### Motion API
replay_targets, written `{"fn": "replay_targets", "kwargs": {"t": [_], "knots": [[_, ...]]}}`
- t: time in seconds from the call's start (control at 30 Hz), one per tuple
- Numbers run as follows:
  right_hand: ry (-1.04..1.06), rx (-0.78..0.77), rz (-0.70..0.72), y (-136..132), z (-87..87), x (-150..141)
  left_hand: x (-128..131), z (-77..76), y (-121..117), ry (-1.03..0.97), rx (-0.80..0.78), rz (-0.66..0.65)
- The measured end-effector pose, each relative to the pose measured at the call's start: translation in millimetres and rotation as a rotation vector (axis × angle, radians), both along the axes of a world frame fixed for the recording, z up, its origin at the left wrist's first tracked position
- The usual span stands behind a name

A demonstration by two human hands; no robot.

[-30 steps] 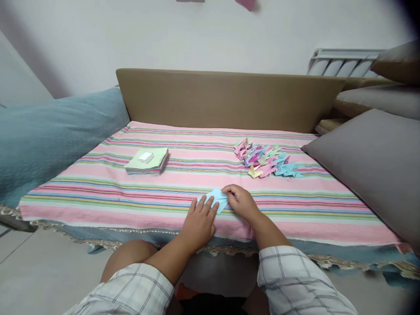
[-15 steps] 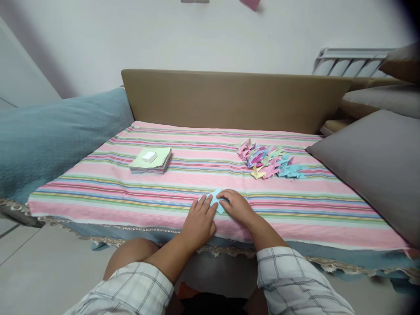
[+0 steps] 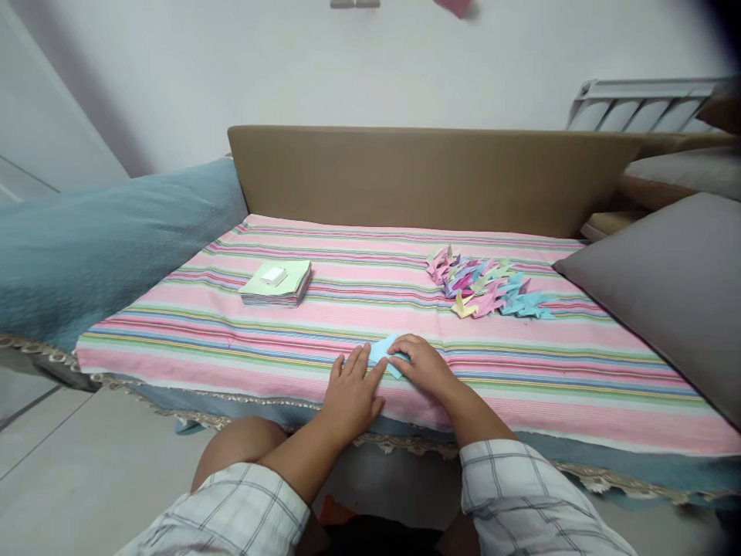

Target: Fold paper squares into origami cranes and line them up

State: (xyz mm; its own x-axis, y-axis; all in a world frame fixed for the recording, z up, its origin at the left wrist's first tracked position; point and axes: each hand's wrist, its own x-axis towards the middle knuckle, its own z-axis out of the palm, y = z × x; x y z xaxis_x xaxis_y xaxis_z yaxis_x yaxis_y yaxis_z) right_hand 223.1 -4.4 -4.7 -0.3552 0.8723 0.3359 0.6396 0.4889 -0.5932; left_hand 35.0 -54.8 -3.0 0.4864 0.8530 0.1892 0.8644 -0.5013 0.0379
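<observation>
A small folded piece of light blue paper (image 3: 380, 350) lies on the striped cloth (image 3: 347, 320) close to the seat's front edge. My left hand (image 3: 352, 390) rests flat with its fingers spread, the fingertips at the paper's left side. From the right, my right hand (image 3: 424, 366) pinches the paper's edge between thumb and fingers, and a raised flap shows there. Part of the paper is hidden under the fingers. Farther back on the right lies a group of folded paper cranes (image 3: 486, 286) in pink, purple, yellow, green and blue.
A stack of square coloured paper (image 3: 278, 287) stands at the left, with a small white block (image 3: 274, 276) on top. A grey cushion (image 3: 665, 286) leans at the right. Behind is a brown backrest (image 3: 417, 177); a blue-covered armrest (image 3: 144, 232) bounds the left.
The view has shifted slightly, so the surroundings appear farther right. My left fingers have drawn back a little to the left, uncovering more paper, while my right hand lifts a flap.
</observation>
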Motion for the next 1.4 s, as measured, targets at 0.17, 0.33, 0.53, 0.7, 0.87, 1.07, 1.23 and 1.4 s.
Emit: {"fn": "replay_targets", "kwargs": {"t": [0.17, 0.33, 0.53, 0.7, 0.87, 1.07, 1.23, 1.4], "knots": [[-0.009, -0.012, -0.003, 0, -0.5, -1, -1, -1.3, -1, -0.029, -0.021, 0.018], [-0.015, -0.016, -0.013, -1, -0.4, -2, -2, 1.6, -3, -0.046, -0.037, 0.025], [-0.036, -0.011, -0.047, -3, -1.1, -6, -3, 7.5, -3, -0.082, -0.05, 0.058], [-0.048, -0.017, -0.069, -3, -1.0, -7, -8, 11.5, 1, -0.115, -0.091, 0.112], [-0.057, -0.033, -0.08, -4, 0.0, -8, -13, 14.5, 5, -0.123, -0.114, 0.16], [-0.058, -0.024, -0.09, -4, 1.0, -9, -11, 16.5, 3, -0.073, -0.082, 0.154], [-0.055, -0.027, -0.087, -3, 0.6, -9, -11, 18.3, 2, -0.035, -0.064, 0.156], [-0.049, -0.039, -0.085, -3, -0.4, -9, -12, 19.7, 1, -0.045, -0.056, 0.159]]}}
